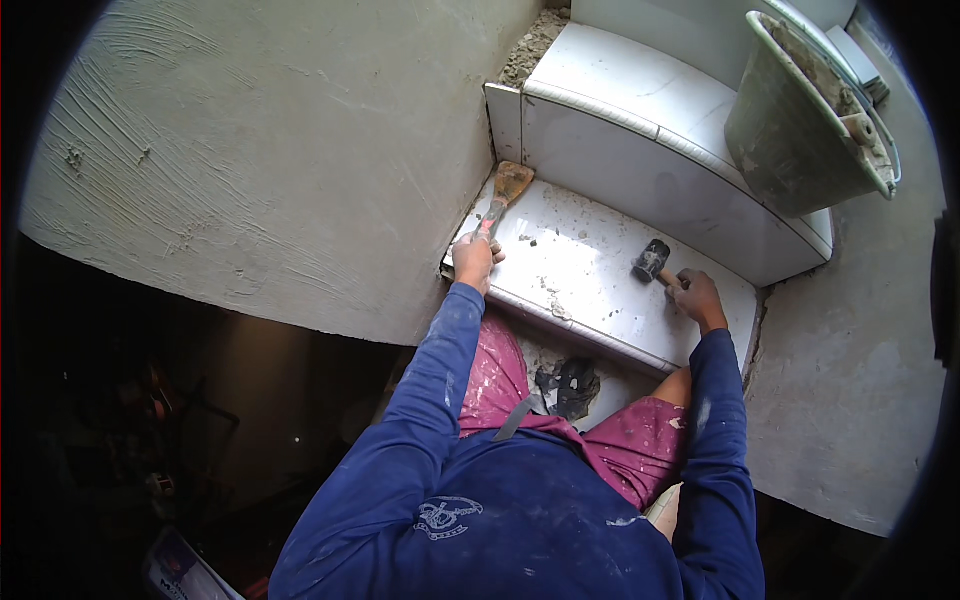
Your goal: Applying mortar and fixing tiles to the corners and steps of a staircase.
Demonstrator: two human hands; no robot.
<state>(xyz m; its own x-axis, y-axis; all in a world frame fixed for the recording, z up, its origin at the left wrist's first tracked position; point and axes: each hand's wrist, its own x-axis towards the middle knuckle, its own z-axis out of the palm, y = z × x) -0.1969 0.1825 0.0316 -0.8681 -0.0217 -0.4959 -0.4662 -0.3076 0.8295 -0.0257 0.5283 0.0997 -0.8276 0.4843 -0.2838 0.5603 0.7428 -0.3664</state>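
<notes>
Head view: the left hand (pixel 478 262) is closed around the handle of a broad-bladed scraper (pixel 514 182) — its rusty, crusted blade points away from the person into the far left corner of a white tiled stair tread (pixel 620 290), near the tiled riser (pixel 620 155). The right hand (pixel 699 298) grips the wooden handle of a black-headed rubber mallet (pixel 653 260), whose dusty head is over the right part of the same tread; whether it touches the tile, I cannot tell. Mortar crumbs (pixel 558 306) are scattered between the two tools. Beyond the riser is a higher tiled step (pixel 630 80), with a mortar-smeared bucket (pixel 785 140) at its right end and rough rubble (pixel 533 48) along its left end. A plastered wall (pixel 270 130) flanks the stair on the left, another grey wall (pixel 850 370) on the right — and a crumpled black item (pixel 577 388) lies near, below the tread, between the person's legs.
</notes>
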